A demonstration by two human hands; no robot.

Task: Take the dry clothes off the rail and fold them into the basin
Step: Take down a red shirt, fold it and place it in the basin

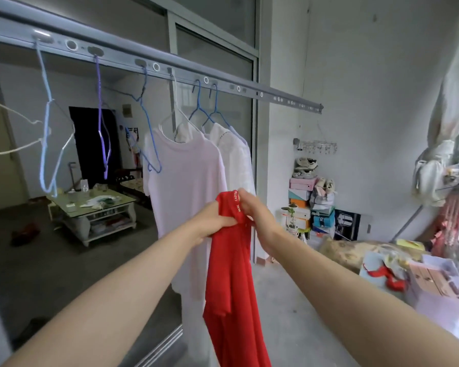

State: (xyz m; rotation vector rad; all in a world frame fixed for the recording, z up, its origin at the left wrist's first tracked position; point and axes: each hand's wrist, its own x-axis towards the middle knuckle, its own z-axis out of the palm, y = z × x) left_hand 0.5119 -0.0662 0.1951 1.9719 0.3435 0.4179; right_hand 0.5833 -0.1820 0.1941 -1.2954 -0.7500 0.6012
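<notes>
Clutched a red shirt (231, 274) by its collar, with the left grip (212, 221) clamped on bunched cloth and the right grip (255, 210) pinched on the collar band. Held it in mid-air, just before a pale pink T-shirt (186, 181) hung from the grey rail (117, 55) beside white tops (236, 154).

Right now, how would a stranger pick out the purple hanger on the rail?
Follow the grey rail across the top. The purple hanger hangs empty from it, between a pale blue hanger to the left and a darker blue hanger to the right. Only it is purple.
</notes>
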